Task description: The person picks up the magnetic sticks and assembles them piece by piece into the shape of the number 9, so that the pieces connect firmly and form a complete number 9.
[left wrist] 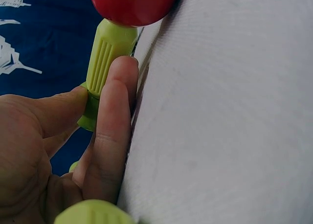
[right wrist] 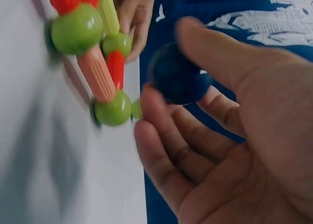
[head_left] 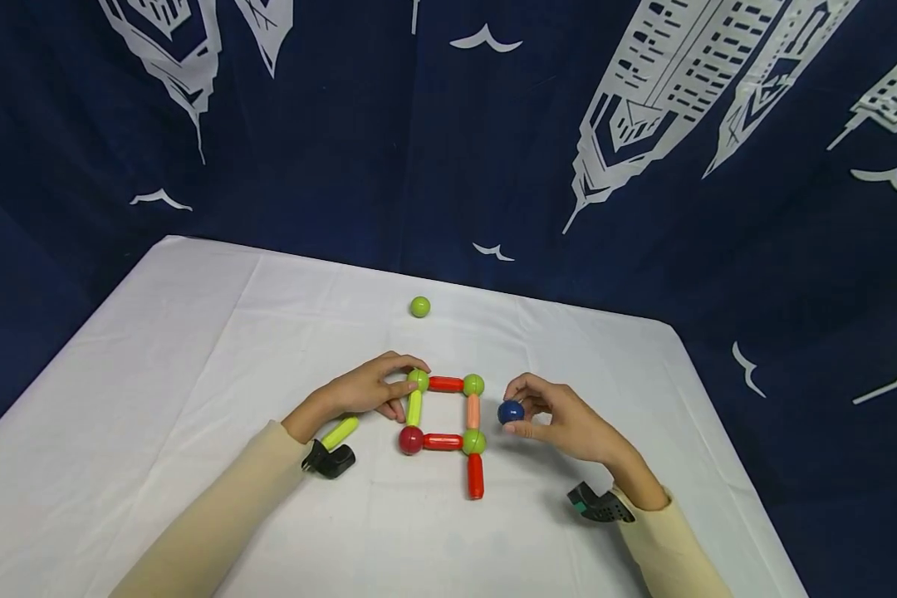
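A square of rods and balls lies on the table. Its corners are a red ball at near left and green balls at the other three, among them the far-right green ball. Red rods form the near and far sides, a yellow-green rod the left, a salmon rod the right. Another red rod sticks out toward me from the near-right corner. My left hand pinches the far-left green ball between thumb and fingers. Just right of the square, my right hand holds a dark blue ball at its fingertips.
A loose yellow-green rod lies beside my left wrist. Farther back on the white-covered table sits a single green ball. A dark blue curtain with white prints hangs behind the table's far edge.
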Available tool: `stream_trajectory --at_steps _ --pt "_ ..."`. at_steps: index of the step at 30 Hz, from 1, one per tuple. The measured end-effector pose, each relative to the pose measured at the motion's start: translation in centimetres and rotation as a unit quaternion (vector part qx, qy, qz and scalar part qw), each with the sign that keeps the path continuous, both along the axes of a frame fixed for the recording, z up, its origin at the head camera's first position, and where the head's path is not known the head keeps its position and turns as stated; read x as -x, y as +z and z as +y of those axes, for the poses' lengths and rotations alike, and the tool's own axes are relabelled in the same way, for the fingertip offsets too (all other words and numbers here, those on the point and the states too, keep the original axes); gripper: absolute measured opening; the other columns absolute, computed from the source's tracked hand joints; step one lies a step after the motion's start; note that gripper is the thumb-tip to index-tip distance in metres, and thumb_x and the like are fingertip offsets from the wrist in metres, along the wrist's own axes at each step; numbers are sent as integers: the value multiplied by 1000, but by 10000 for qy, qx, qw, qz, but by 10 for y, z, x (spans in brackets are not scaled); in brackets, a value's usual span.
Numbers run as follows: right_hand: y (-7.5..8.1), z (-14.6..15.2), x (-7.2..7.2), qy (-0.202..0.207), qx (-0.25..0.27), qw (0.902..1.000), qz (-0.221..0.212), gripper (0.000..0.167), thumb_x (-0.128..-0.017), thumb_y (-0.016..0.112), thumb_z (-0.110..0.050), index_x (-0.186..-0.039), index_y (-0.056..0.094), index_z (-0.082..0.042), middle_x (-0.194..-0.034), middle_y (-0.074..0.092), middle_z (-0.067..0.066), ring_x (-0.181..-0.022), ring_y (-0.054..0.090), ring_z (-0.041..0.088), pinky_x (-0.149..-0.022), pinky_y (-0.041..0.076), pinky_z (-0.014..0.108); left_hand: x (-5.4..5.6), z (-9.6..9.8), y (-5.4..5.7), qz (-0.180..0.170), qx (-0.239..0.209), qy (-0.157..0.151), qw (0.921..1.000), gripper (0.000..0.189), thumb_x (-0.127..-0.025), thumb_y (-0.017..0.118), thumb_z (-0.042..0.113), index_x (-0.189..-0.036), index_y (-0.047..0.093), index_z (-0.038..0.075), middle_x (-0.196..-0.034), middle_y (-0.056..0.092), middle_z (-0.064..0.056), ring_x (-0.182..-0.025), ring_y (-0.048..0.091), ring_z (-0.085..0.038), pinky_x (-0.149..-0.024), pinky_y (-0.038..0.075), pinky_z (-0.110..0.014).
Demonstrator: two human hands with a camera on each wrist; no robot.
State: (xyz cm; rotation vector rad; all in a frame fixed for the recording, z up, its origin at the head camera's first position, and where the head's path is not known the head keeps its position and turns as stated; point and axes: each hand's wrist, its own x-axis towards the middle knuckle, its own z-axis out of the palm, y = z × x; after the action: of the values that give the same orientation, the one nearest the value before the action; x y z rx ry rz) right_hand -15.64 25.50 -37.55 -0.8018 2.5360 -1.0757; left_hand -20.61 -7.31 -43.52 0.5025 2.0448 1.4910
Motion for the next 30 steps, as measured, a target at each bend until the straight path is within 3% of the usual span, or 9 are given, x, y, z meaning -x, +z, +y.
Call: stream_trajectory --at_steps 7,12,18,25,30 --pt "4 -14 -34 693 -109 9969 -346 30 -88 76 -12 -112 58 -18 -109 65 -2 -89 68 11 -80 60 32 -1 2 1 -46 -43 -37 10000 35 -104 54 17 -140 55 17 -135 40 -15 -72 72 -17 -69 62 -29" --pt "9 -26 -55 1135 -417 9917 -446 26 -91 75 -23 -116 66 -22 -113 63 -9 -96 61 7 -82 59 26 -1 1 2 -16 -6 -16 10000 35 -104 55 18 -139 55 17 -137 39 -16 -72 72 -17 -69 62 -30" --pt "-2 -32 -58 1442 -397 9878 -425 25 -89 78 -21 -112 69 -21 -116 59 -10 -98 58 4 -83 57 24 0 -1 2 -33 46 53 10000 35 -104 54 17 -139 55 18 -136 40 -15 -72 72 -17 -68 61 -29" --pt "-12 -35 -59 1690 -629 9796 -892 24 -86 81 -22 -106 69 -23 -128 59 -5 -101 56 3 -88 55 22 -1 0 2 -40 -8 -13 10000 35 -105 54 17 -140 54 17 -135 40 -16 -72 72 -17 -69 61 -29" --pt "-16 -40 -60 1753 -994 9777 -593 26 -86 81 -23 -107 67 -27 -129 57 -9 -114 53 5 -99 51 24 0 0 0 2 14 21 10000 35 -105 53 17 -141 54 18 -136 40 -16 -72 72 -17 -68 61 -29"
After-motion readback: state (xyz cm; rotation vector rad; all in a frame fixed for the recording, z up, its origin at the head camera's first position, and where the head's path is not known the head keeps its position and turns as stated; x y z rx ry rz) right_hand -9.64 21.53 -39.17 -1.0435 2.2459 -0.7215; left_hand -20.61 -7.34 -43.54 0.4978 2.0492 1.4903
